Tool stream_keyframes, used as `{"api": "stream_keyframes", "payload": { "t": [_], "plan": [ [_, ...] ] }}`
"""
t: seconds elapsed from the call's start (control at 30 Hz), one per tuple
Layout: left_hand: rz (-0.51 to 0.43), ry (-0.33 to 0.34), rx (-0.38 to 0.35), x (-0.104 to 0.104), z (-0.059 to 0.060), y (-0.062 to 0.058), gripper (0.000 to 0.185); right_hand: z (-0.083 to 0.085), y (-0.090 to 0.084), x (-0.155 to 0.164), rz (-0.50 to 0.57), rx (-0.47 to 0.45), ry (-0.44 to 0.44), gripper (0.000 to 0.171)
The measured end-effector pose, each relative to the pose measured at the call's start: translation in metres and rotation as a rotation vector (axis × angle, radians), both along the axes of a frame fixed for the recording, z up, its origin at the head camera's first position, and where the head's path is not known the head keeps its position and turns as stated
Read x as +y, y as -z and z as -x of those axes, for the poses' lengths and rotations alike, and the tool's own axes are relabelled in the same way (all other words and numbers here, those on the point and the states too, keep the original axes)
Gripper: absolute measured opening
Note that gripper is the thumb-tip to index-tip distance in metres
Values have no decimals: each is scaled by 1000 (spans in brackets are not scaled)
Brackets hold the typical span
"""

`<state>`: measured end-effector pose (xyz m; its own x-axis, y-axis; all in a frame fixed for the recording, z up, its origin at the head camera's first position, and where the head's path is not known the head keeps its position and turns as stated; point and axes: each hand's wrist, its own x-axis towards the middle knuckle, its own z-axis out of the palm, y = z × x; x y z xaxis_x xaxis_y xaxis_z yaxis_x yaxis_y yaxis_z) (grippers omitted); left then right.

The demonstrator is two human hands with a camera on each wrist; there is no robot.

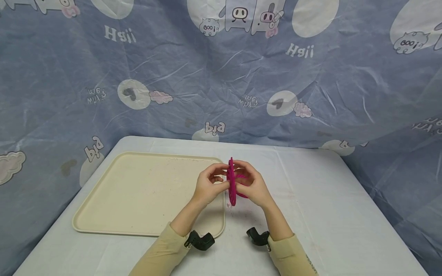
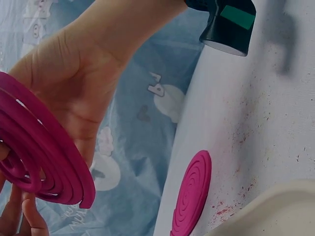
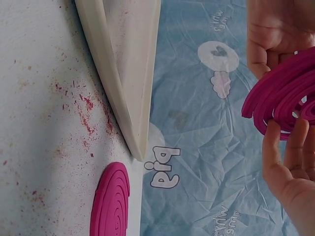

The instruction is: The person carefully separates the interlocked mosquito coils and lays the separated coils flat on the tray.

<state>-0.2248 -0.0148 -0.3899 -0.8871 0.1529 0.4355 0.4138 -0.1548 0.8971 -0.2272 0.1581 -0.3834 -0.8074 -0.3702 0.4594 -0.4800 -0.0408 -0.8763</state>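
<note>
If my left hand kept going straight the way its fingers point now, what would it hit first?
Almost at once, the pink spiral coil it already grips edge-on, and just behind that the right hand holding the coil's other side. Depth is hard to judge, but nothing else shows between them.

Both my forearms reach forward over table edge, sleeves to wrists, dark camera mount strapped under each wrist. My left hand (image 1: 209, 184) raised, fingers curled toward centre, tips pinching pink spiral coil (image 1: 232, 183). My right hand (image 1: 253, 184) opposite, palm facing left hand, fingers curled round coil's other face. Hands close together, coil held upright, edge-on, between them.
</note>
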Motion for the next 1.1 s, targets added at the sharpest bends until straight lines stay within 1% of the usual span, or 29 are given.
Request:
{"api": "stream_keyframes", "payload": {
  "t": [0.13, 0.27, 0.37, 0.6, 0.8, 0.97, 1.1],
  "plan": [
    [-4, 1, -4, 1, -2, -3, 39, 0, 1, 0, 34, -3, -24, 56],
    [-43, 49, -20, 1, -2, -4, 42, 0, 1, 0, 66, -2, -65, 56],
    [-68, 77, -29, 1, -2, -2, 45, 1, 2, 0, 59, 2, -68, 56],
    [-60, 72, 11, 2, 0, 3, 49, 1, 2, 0, 46, 17, -56, 58],
    [-60, 98, -3, 1, 0, 2, 53, 1, 1, 1, 40, 12, -54, 62],
    [-65, 115, -12, 1, 1, 3, 49, 1, 2, 1, 49, 15, -73, 63],
    [-55, 104, -18, 1, 1, 3, 47, 1, 2, 1, 51, 24, -82, 63]
  ]
}}
